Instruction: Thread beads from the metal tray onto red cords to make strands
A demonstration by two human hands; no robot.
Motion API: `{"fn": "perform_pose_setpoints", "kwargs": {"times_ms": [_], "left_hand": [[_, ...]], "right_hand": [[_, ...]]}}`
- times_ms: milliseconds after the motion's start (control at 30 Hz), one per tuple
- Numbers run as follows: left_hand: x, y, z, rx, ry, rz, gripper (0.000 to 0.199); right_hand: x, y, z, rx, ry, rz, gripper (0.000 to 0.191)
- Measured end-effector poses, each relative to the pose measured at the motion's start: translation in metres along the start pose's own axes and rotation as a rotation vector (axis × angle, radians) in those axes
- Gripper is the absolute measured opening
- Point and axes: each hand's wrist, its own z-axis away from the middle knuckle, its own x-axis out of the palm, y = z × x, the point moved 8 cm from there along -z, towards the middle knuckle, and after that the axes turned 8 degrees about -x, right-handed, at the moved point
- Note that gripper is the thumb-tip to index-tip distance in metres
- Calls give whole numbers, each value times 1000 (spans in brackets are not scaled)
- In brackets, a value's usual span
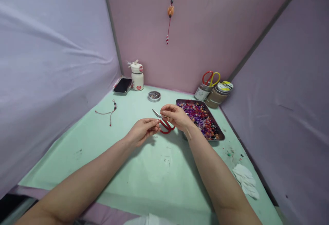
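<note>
My left hand (144, 131) is over the middle of the table, thumb and fingers pinched together. Just above and to its right, my right hand (178, 116) makes a pinch of its own, the fingertips of both close together. Whatever lies in either pinch is too small to make out. Behind and partly under the fingers are scissors with red handles (165, 129), their blades pointing up and left. To the right of my right hand stands a dark metal tray (221, 135) full of purple, red, orange and black beads (199, 113), partly hidden by that hand and wrist.
Left lies a knotted red cord with dark beads (114, 106). Toward the back are a phone (122, 85), a white bottle (138, 81), a small round container (154, 96) and jars (217, 96), one holding scissors. A beaded pendant (170, 10) hangs behind; white cloth (245, 180) lies right.
</note>
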Motion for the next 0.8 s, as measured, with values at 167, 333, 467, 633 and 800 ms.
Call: {"fn": "perform_pose_setpoints", "kwargs": {"times_ms": [167, 333, 467, 633, 800], "left_hand": [[-1, -2, -2, 11, -19, 11, 14], [-1, -1, 0, 6, -6, 10, 14], [1, 0, 2, 12, -8, 18, 14], [2, 1, 3, 2, 0, 16, 14], [2, 0, 3, 2, -2, 11, 14]], "right_hand": [[1, 5, 1, 29, 6, -29, 26], [2, 7, 2, 43, -1, -28, 25], [2, 8, 2, 44, 3, -3, 25], [2, 8, 1, 30, 22, -7, 23], [1, 9, 1, 40, 28, -10, 21]]}}
